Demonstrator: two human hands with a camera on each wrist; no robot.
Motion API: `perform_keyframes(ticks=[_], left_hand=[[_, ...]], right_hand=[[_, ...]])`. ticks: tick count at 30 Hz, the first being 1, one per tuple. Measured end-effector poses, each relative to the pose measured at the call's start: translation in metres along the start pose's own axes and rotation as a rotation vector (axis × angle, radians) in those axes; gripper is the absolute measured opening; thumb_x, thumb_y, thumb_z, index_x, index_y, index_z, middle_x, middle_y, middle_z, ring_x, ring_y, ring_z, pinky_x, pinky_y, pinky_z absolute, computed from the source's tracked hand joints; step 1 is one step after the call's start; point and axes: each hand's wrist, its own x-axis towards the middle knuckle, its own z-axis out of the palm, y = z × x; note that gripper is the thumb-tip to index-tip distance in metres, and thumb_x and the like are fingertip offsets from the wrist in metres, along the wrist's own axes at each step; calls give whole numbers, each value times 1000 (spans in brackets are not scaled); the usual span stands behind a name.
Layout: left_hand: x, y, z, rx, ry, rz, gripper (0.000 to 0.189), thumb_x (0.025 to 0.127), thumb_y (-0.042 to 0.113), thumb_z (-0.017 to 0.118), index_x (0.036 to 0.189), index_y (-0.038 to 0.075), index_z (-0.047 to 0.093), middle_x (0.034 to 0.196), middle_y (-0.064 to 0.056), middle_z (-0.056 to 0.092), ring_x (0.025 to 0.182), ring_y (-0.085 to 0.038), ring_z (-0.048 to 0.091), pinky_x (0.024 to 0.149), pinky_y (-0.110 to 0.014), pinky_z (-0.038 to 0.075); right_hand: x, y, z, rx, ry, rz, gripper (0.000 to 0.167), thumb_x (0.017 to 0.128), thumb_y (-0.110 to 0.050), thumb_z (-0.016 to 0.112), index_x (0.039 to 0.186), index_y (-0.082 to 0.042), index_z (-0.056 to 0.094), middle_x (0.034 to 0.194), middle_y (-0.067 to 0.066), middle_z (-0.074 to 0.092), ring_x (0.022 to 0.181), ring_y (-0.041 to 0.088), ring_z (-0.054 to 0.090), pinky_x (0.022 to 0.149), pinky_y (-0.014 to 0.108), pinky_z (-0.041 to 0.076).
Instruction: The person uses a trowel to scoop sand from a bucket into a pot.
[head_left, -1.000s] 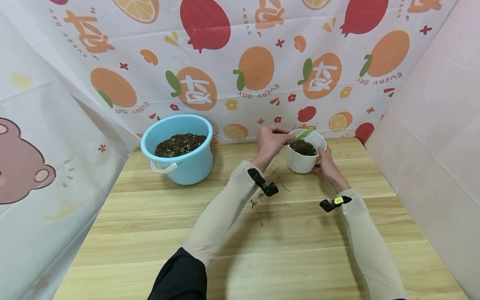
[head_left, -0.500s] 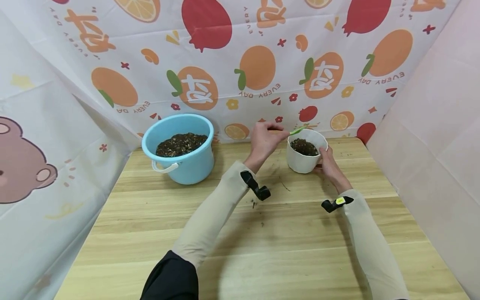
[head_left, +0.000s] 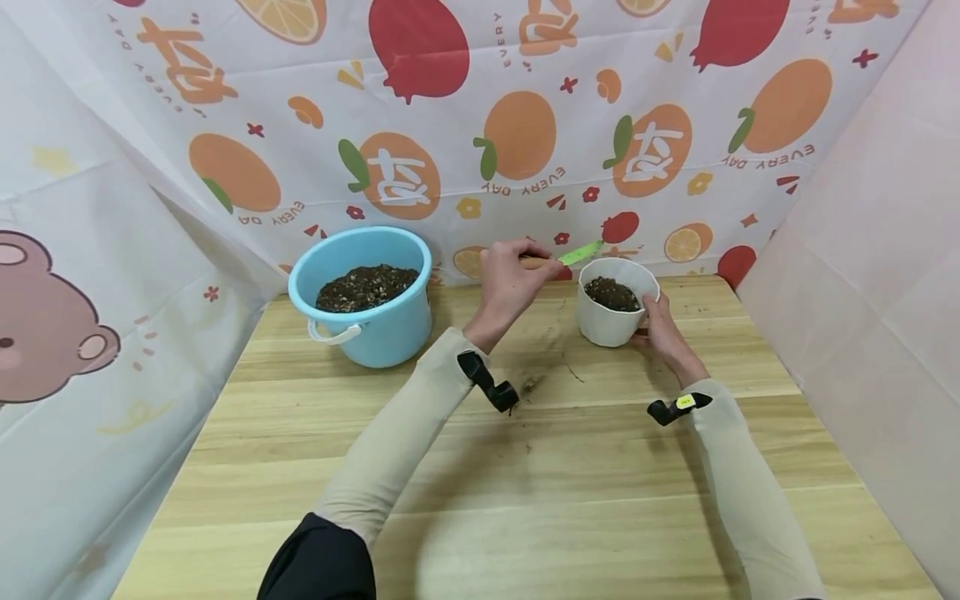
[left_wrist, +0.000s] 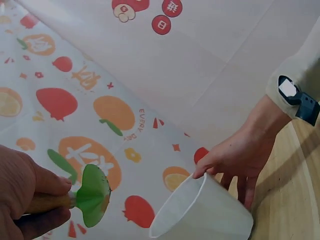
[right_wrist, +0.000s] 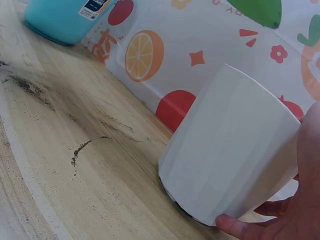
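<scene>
A small hand trowel with a green blade point(head_left: 581, 253) and wooden handle is held by my left hand point(head_left: 508, 282). In the left wrist view the thumb and fingers grip the handle point(left_wrist: 47, 203), and a few dark specks show on the blade's edge. The trowel is up to the left of a white pot point(head_left: 609, 323), its tip pointing to the right. Dark soil point(head_left: 612, 293) partly fills this pot. My right hand point(head_left: 666, 337) grips the pot's right side, with the thumb at the rim and fingers lower down; the right wrist view shows a fingertip near the base.
At the back left stands a light blue bucket point(head_left: 386, 335) with soil point(head_left: 366, 288) in it and a white handle. Crumbs of soil point(right_wrist: 32, 90) lie scattered on the wooden table point(head_left: 585, 517). Fruit-printed cloth point(head_left: 517, 208) hangs right behind the pot and bucket.
My left hand has drawn the trowel up and left, out of the pot's mouth, to a spot beside it. My right hand still holds the pot in place.
</scene>
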Motion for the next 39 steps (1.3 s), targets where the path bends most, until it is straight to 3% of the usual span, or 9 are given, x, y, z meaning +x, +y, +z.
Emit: perform_keyframes(ticks=[7, 12, 24, 33, 39], left_hand=[[-6, 1, -24, 5, 39, 59, 14, 83, 16, 82, 93, 6, 81, 96, -10, 80, 87, -22, 77, 82, -36, 59], [-9, 2, -41, 19, 51, 97, 15, 84, 16, 82, 94, 5, 81, 88, -12, 80, 77, -24, 76, 72, -36, 61], [-22, -4, -71, 42, 117, 184, 14, 84, 15, 83, 92, 5, 81, 86, -12, 79, 76, -24, 76, 72, -39, 61], [-30, -14, -100, 125, 175, 193, 18, 82, 17, 85, 93, 3, 81, 88, -15, 79, 78, -28, 75, 73, -42, 58], [-33, -25, -125, 185, 240, 218, 15, 82, 14, 85, 91, 3, 81, 83, -14, 78, 72, -26, 73, 67, -26, 52]], right_hand=[[-7, -9, 1, 4, -24, 10, 66, 108, -43, 9, 159, -19, -24, 166, 23, -9, 135, 60, 34, 116, 65, 34], [-5, -10, 2, 34, -27, 17, 65, 108, -42, 9, 159, -19, -25, 167, 21, -13, 139, 61, 29, 118, 66, 30], [0, 1, 0, -14, -2, -12, 66, 107, -46, 9, 159, -20, -22, 167, 22, -6, 134, 59, 36, 113, 64, 39], [-2, 2, 0, 13, -3, -4, 66, 108, -46, 11, 160, -21, -21, 167, 23, -4, 133, 57, 39, 111, 58, 44], [-2, 0, 2, -14, -3, -17, 67, 108, -47, 11, 160, -20, -21, 166, 23, -5, 132, 55, 40, 112, 59, 43]])
